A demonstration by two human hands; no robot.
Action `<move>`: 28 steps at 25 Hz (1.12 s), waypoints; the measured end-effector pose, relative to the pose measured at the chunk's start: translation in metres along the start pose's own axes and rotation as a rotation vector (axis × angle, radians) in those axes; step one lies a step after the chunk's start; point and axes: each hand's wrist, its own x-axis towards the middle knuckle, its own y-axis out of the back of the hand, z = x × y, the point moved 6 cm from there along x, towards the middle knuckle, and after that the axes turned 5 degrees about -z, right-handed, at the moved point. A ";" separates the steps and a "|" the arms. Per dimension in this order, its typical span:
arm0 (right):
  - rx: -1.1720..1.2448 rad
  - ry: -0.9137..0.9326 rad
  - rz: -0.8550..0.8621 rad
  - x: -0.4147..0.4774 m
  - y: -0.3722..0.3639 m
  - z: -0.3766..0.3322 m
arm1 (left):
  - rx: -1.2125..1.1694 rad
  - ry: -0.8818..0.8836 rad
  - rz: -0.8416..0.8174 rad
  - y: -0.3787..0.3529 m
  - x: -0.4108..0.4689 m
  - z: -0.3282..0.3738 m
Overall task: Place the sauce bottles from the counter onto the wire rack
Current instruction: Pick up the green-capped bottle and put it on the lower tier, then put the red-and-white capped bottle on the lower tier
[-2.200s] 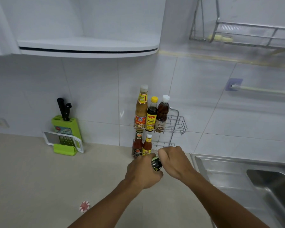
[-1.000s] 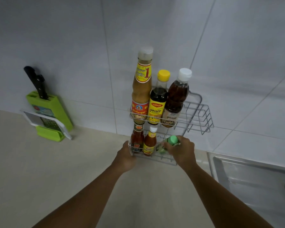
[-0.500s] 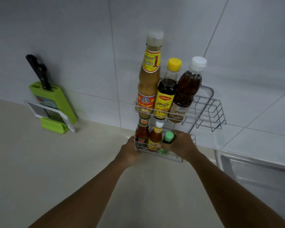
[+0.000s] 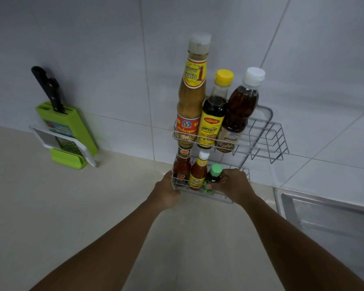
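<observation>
A two-tier wire rack (image 4: pixel 267 141) stands against the tiled wall. Its upper tier holds a tall tan sauce bottle (image 4: pixel 191 97), a yellow-capped dark bottle (image 4: pixel 214 114) and a white-capped brown bottle (image 4: pixel 239 110). On the lower tier stand a red sauce bottle (image 4: pixel 181 169), a small orange sauce bottle (image 4: pixel 198 171) and a small green-capped dark bottle (image 4: pixel 213 177). My right hand (image 4: pixel 233 185) wraps the green-capped bottle, which is upright in the lower tier. My left hand (image 4: pixel 166 191) grips the rack's lower left front corner.
A green knife block (image 4: pixel 72 131) with a black-handled knife (image 4: pixel 47 89) and a grater stands at the left on the beige counter (image 4: pixel 51 206). A steel sink (image 4: pixel 328 215) lies at the right.
My right hand has carried the green-capped bottle from the counter into the lower tier and stood it upright beside the orange bottle. My left hand moved onto the rack's corner. The view has come closer.
</observation>
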 end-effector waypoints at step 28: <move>0.036 0.320 -0.514 -0.240 -0.200 -0.212 | 0.323 -0.026 -0.444 0.133 -0.240 -0.160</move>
